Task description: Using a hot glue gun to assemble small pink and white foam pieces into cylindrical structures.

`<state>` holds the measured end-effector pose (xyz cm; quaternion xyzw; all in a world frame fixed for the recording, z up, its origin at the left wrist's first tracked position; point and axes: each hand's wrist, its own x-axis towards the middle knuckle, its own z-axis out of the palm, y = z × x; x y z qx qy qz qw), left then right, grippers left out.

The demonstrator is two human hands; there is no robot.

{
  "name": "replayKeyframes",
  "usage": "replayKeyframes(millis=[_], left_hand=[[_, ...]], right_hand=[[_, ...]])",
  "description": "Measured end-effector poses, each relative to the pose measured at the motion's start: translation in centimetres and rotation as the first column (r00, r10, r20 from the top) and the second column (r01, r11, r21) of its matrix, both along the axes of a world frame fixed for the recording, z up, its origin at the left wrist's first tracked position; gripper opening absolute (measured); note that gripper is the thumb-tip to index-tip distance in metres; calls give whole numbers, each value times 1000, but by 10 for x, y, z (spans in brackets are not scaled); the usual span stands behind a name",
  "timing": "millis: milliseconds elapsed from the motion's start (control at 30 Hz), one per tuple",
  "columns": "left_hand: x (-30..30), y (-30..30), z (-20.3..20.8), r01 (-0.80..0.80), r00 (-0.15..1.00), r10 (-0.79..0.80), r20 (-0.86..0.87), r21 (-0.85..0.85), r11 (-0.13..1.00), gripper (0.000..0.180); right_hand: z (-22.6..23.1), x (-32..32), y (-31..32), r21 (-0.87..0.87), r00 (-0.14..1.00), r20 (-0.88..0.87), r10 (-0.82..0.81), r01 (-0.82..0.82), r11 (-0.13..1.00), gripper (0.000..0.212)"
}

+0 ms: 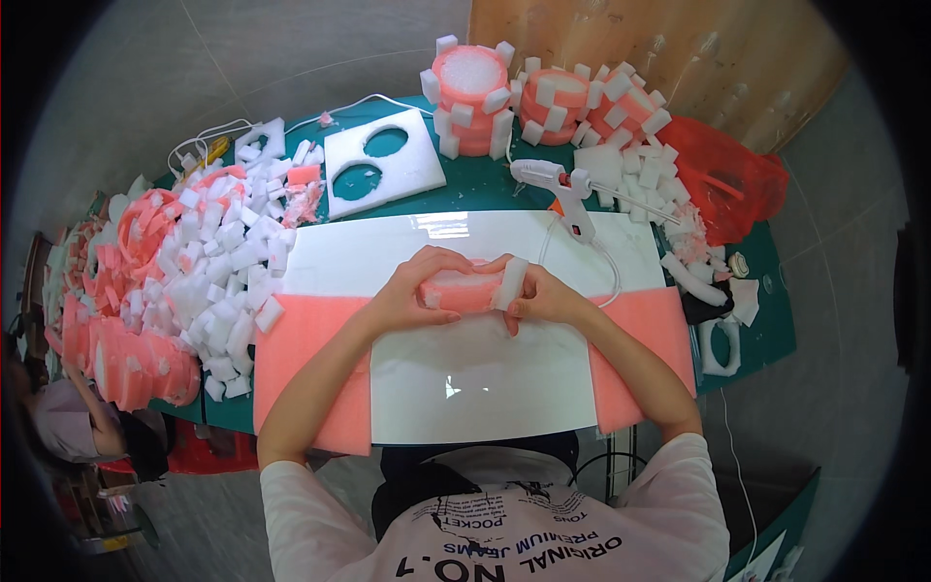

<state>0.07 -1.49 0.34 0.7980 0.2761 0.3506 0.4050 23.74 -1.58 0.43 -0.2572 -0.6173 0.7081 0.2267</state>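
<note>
Over the glossy white board (pixel 480 388), a round pink foam piece (pixel 461 291) is held between both hands. My left hand (pixel 419 291) wraps its left side, thumb below and fingers above. At its right end, my right hand (pixel 535 293) presses a white foam block (pixel 512 283) upright against the pink foam. The fingers of both hands are closed on these pieces. A white glue gun (pixel 555 184) stands beyond my right hand, its cable running down onto the board.
Loose white foam blocks (pixel 218 291) and pink foam rings (pixel 145 364) heap at the left. Stacked pink foam rounds with white blocks (pixel 472 97) stand at the back, near a red plastic bag (pixel 727 179). A white foam sheet with round holes (pixel 407 170) lies behind. Another person (pixel 82 417) sits far left.
</note>
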Motion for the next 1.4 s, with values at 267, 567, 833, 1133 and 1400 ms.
replayKeyframes(millis=[267, 567, 833, 1133, 1400], left_hand=[[1, -1, 1, -2, 1000, 2, -3, -26, 1000, 52], [0, -1, 1, 0, 1000, 0, -14, 15, 1000, 52], [0, -1, 0, -3, 1000, 3, -15, 2, 1000, 51], [1, -2, 3, -9, 1000, 9, 3, -35, 999, 51], [0, -3, 3, -5, 1000, 5, -29, 7, 1000, 52]], right_hand=[[1, 1, 0, 75, 1000, -13, 20, -19, 997, 75], [-4, 2, 1, 59, 997, -44, 64, -61, 996, 74], [-3, 1, 1, 85, 997, -40, 61, -57, 995, 72], [-10, 5, 4, 64, 993, -64, 103, -99, 993, 62], [-3, 6, 4, 36, 995, -18, 101, -100, 994, 67]])
